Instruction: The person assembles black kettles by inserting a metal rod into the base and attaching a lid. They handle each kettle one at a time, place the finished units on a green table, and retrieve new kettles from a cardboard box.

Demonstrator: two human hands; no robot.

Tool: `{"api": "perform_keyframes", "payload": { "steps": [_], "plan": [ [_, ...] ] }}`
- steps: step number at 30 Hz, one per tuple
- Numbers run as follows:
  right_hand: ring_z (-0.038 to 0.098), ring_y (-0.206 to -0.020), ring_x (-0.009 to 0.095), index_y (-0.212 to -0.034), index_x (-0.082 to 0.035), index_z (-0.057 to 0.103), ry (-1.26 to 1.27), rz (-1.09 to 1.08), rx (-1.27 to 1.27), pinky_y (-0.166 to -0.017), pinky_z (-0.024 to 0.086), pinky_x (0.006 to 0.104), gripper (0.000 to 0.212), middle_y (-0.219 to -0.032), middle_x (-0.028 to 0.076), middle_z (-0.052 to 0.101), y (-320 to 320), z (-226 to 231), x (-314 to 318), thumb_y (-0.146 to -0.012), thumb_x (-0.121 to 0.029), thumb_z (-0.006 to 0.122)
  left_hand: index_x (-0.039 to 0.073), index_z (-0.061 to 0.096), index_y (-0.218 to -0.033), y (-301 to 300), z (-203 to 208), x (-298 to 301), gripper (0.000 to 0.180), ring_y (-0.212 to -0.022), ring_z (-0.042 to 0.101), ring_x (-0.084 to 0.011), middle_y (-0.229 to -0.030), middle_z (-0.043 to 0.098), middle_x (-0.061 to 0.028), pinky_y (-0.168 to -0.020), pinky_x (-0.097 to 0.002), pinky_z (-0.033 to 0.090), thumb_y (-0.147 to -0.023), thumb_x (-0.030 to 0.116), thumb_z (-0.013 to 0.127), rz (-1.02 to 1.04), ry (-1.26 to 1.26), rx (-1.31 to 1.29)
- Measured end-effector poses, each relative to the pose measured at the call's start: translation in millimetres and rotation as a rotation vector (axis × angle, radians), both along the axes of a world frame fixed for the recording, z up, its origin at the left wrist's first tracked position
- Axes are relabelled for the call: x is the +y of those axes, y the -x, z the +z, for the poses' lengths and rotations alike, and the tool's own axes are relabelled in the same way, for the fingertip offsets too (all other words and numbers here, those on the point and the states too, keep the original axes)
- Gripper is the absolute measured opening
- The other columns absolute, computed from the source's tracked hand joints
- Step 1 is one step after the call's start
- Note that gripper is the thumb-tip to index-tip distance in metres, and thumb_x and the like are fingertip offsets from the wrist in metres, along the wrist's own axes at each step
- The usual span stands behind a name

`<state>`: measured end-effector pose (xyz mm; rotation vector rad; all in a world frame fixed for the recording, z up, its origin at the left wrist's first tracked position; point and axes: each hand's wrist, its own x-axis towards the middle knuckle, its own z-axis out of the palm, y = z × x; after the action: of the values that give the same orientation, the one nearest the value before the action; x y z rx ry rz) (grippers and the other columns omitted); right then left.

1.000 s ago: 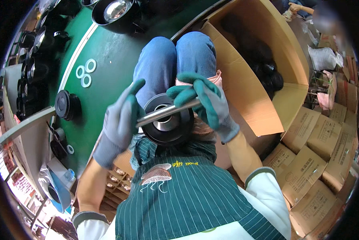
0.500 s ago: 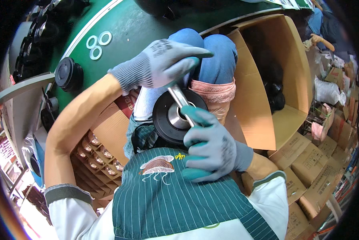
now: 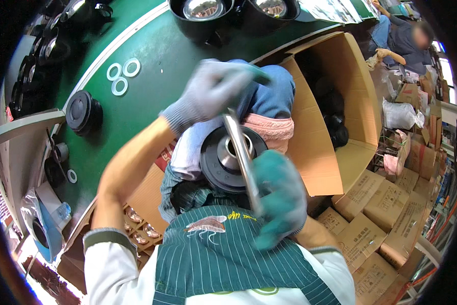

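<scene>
My left hand (image 3: 213, 91), in a grey and green work glove, is closed around the upper end of a shiny metal bar (image 3: 241, 152). The bar slants down over a black round part (image 3: 215, 170) with a silver metal collar (image 3: 229, 152) at its middle, which rests on my lap. Whether the bar touches the collar, I cannot tell. My right hand (image 3: 279, 198), gloved the same way, is beside the bar's lower end with its green palm side showing. Motion smears its fingers, so its grip on the bar is unclear.
On the green tabletop (image 3: 147, 96) lie three pale rings (image 3: 119, 86) and a black round part (image 3: 82, 112). Black pots (image 3: 203, 15) stand at the far edge. An open carton (image 3: 358, 91) with black parts is at my right, beyond stacked cartons (image 3: 386, 203). Another person (image 3: 406, 48) sits far right.
The metal bar stands out longer, its lower end now nearer my apron. My right hand has moved down and right and turned its palm side into view. My left hand stays at the bar's upper end.
</scene>
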<state>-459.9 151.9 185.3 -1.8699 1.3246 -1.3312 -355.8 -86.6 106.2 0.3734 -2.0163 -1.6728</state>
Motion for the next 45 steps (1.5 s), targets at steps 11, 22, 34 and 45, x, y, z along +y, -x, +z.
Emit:
{"api": "perform_keyframes", "payload": {
  "steps": [11, 22, 34, 45],
  "plan": [
    [0.045, -0.145, 0.045, -0.140, -0.009, 0.063, -0.373, -0.296, 0.104, -0.118, 0.039, 0.0524, 0.092, -0.154, 0.029, 0.046, -13.7, -35.5, 26.4, -0.059, -0.034, 0.099, 0.005, 0.070, -0.102, -206.5, -102.2, -1.0, 0.027, -0.067, 0.065, -0.0323, -0.076, 0.067, -0.0170, -0.065, -0.0447, 0.049, -0.102, 0.032, 0.065, 1.002, 0.284, -0.598],
    [0.063, -0.114, 0.016, -0.136, 0.000, 0.060, -0.198, -0.492, -1.014, -0.099, 0.053, 0.0363, 0.046, -0.127, 0.008, 0.064, -12.8, -15.5, -90.6, -0.103, -0.031, 0.065, -0.003, 0.043, -0.148, -212.2, -49.6, 23.5, 0.088, -0.136, 0.046, -0.0526, -0.152, 0.043, -0.0297, -0.114, -0.0619, 0.037, -0.085, 0.048, 0.077, 1.000, 0.864, -0.449],
    [0.050, -0.140, 0.031, -0.163, -0.007, 0.030, -0.656, 0.302, -1.266, -0.119, 0.037, 0.0526, 0.075, -0.152, 0.015, 0.051, -66.1, -74.1, -220.5, -0.108, -0.056, 0.044, 0.007, 0.071, -0.114, -177.6, 80.5, -127.7, 0.051, -0.131, 0.056, -0.0417, -0.143, 0.054, -0.0285, -0.108, -0.0497, 0.048, -0.077, 0.037, 0.089, 1.168, 0.802, -0.190],
    [0.038, -0.151, 0.032, -0.165, -0.005, 0.024, -1.029, 0.626, -1.539, -0.126, 0.029, 0.0477, 0.073, -0.163, 0.019, 0.037, -31.0, -171.6, -142.4, -0.107, -0.041, 0.051, 0.020, 0.065, -0.137, -2.4, 7.1, -406.3, 0.071, -0.135, 0.055, -0.0427, -0.151, 0.050, -0.0271, -0.112, -0.0478, 0.046, -0.077, 0.051, 0.086, 0.736, 0.921, -0.743]
  ]
}}
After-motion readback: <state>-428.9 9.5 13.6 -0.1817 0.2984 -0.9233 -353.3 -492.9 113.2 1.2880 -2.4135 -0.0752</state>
